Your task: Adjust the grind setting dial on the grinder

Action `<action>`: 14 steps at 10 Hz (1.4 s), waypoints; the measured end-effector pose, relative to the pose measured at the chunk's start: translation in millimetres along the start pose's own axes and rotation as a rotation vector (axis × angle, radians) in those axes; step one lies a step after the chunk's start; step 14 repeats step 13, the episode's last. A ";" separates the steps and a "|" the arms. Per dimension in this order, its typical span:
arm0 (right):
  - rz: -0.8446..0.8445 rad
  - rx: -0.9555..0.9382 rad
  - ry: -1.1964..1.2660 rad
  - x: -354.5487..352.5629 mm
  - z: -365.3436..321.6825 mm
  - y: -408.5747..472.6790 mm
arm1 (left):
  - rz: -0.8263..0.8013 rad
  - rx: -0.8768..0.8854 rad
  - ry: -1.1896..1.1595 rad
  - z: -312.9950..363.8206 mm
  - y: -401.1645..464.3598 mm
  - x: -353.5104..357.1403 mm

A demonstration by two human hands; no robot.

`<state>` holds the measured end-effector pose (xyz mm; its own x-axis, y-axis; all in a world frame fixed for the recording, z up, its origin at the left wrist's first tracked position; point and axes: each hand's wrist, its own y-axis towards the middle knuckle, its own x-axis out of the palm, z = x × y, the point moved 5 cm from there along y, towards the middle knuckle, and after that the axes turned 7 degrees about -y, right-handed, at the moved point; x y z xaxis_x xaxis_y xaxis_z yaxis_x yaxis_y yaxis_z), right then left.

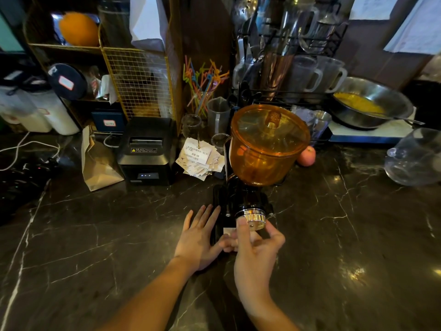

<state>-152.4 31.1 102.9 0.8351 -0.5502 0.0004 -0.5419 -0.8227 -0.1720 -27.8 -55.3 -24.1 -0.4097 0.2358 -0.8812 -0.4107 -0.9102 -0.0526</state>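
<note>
Dark marble table (358, 235), cluttered along the far edge; near half bare. Grinder (241, 199) stands mid-table, black body, orange hopper (267, 144) on top with lid on, no beans that can be made out inside. Receipt printer (148, 151) well to the left, paper bag (97, 163) beside it; steel bowl (372, 101) far right. Left hand (202, 237) lies flat on the table just beside the grinder's left side, fingers spread and gripping nothing, apparently steadying the base. Right hand (257, 249) is up at the front of the grinder, thumb and fingers closed around the dial (254, 217), a ribbed chrome knob on the near face, low on the body. Judgement: the reach and grasp are done, and the task stands at the turning itself. Whether any turn has been made cannot be told; scale marks are too small to read. Left: rotate to the wanted setting, then release.
</note>
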 end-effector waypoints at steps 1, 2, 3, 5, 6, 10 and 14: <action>0.012 0.045 0.028 -3.8 -1.5 3.4 | 0.034 0.021 -0.037 1.3 -1.1 -1.6; 0.047 0.066 0.001 -9.5 -4.0 8.2 | 0.059 0.017 -0.040 2.0 -1.1 -3.4; 0.068 0.069 -0.035 -13.3 -4.7 11.2 | 0.056 0.017 -0.040 2.8 -1.4 -4.6; 0.062 0.094 0.025 -11.2 -4.1 11.4 | 0.034 0.031 -0.045 5.8 -2.3 -7.6; 0.041 0.146 0.129 -8.7 -1.7 11.6 | 0.023 0.033 -0.043 6.2 -3.1 -8.0; -0.099 0.183 0.067 -15.9 4.4 15.5 | 0.052 0.027 -0.033 1.2 -2.2 -4.7; -0.166 0.124 -0.021 -67.5 7.0 29.8 | 0.147 -0.183 -0.603 -9.4 7.8 -15.3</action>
